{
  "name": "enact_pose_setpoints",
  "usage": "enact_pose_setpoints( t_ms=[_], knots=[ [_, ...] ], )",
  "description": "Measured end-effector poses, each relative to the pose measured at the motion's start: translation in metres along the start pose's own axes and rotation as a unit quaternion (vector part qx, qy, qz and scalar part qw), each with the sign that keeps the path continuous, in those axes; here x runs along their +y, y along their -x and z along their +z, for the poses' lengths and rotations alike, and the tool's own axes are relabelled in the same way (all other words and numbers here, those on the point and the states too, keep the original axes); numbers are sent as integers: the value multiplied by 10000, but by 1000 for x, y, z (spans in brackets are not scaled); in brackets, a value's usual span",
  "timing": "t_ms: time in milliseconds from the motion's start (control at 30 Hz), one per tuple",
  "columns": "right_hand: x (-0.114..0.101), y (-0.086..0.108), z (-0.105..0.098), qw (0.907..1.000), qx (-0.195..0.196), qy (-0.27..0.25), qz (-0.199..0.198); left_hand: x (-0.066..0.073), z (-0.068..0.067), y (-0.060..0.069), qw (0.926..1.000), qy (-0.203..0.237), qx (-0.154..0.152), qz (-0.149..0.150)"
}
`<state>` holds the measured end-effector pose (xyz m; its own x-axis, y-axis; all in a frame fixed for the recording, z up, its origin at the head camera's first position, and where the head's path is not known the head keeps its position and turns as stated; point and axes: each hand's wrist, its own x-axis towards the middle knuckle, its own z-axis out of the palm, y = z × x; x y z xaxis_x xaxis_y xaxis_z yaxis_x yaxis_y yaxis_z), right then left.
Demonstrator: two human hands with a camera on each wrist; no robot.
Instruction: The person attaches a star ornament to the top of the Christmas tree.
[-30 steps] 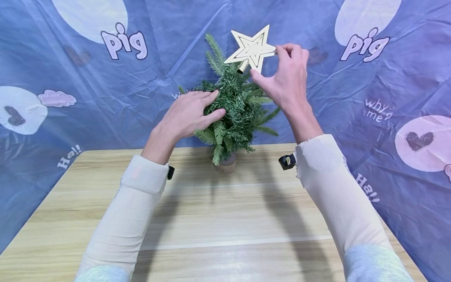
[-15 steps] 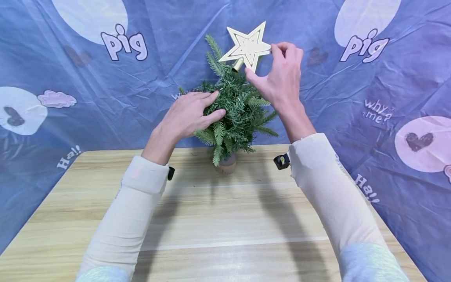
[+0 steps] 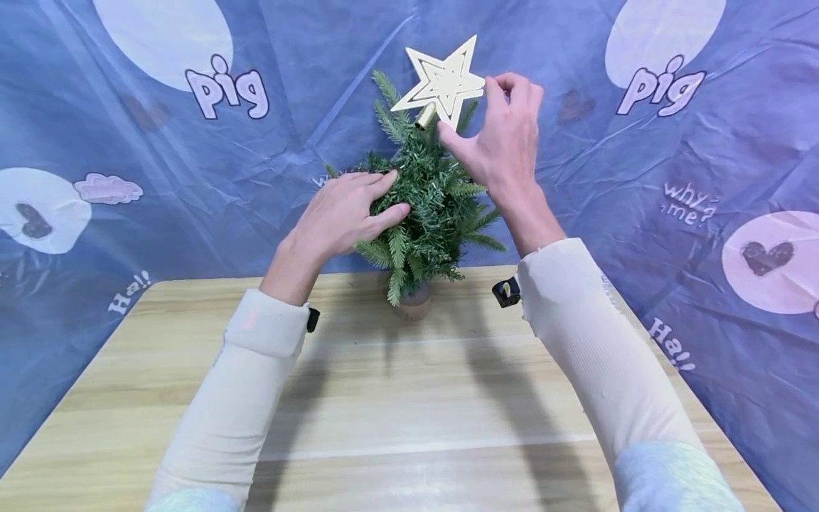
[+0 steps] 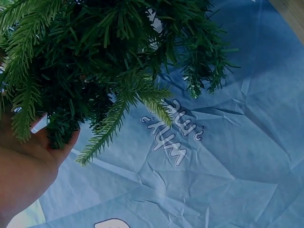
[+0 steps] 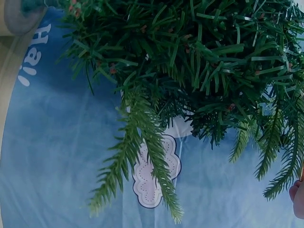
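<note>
A gold star tree topper with cut-out lines is tilted above the tip of a small green artificial Christmas tree. My right hand holds the star by two of its points, between thumb and fingers. The star's short hollow tube points down to the left, close over the top branches; whether it touches them I cannot tell. My left hand holds the tree's left side, thumb in front. In the left wrist view, part of that hand curves among the branches; some fingers are hidden by foliage.
The tree's round brownish base stands on the wooden table near its back edge. A blue printed cloth hangs close behind and at both sides. Black wrist cameras sit at both cuffs.
My right hand has moved left and slightly up with the star, bringing its tube over the treetop. The left hand and the tree have stayed in place; the head view has tipped slightly.
</note>
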<state>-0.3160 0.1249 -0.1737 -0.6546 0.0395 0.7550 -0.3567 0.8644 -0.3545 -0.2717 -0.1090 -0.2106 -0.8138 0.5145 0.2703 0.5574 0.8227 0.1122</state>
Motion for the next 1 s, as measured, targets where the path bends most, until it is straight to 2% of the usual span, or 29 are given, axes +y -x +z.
enact_pose_setpoints(
  t_ms=[333,767,1000],
  knots=[
    [-4,5,7,10000,-5,-40,-90,-2,4,6,9999,11,111,-35],
    [0,5,7,9988,-92,-115,-468,0,4,3,9999,-5,141,4],
    [3,5,4,9978,-349,-141,-541,1,4,3,9999,-24,154,25]
  ],
)
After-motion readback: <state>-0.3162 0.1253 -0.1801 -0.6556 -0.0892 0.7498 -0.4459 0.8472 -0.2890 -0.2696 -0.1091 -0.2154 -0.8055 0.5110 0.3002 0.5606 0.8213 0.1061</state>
